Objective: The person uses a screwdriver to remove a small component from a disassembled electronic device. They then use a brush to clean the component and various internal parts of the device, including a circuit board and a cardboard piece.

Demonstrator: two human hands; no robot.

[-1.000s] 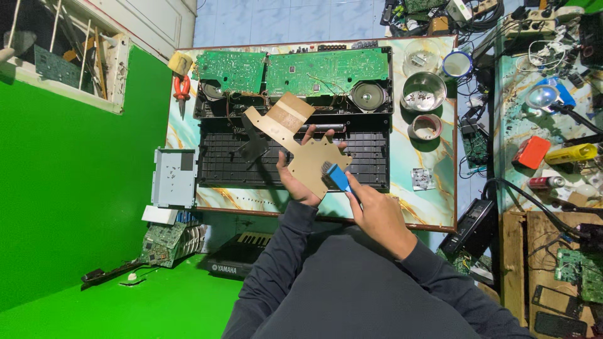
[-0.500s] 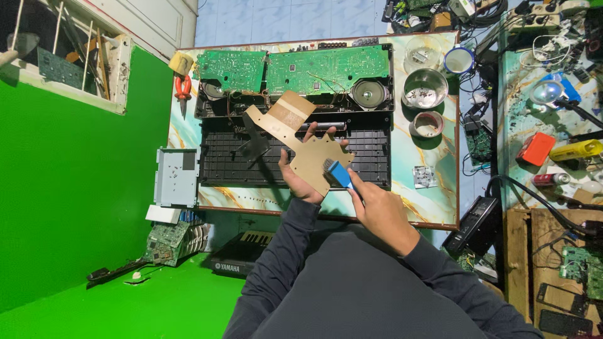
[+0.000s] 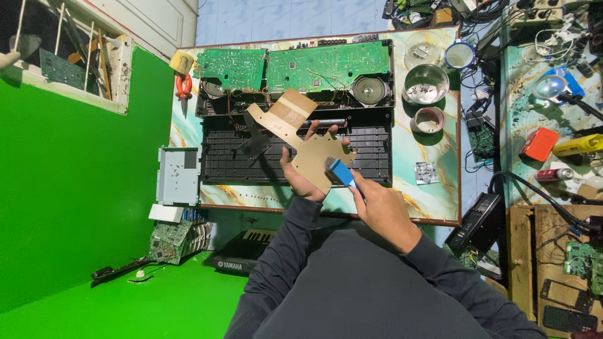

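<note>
Opened black keyboard chassis (image 3: 295, 147) at table center, tan board panel (image 3: 314, 147) above it clamped in left hand (image 3: 301, 179), blue brush (image 3: 341, 171) at panel's 4 o'clock pinched in right hand (image 3: 380, 210); hard brushing could flex or snap the thin panel.

An opened keyboard case (image 3: 295, 147) lies on the table (image 3: 433, 201), with circuit boards (image 3: 295, 66) along its far edge. Right of it stand three bowls (image 3: 426, 83). Pliers (image 3: 183, 88) lie at the far left. A panel (image 3: 178, 176) hangs off the left edge.
</note>
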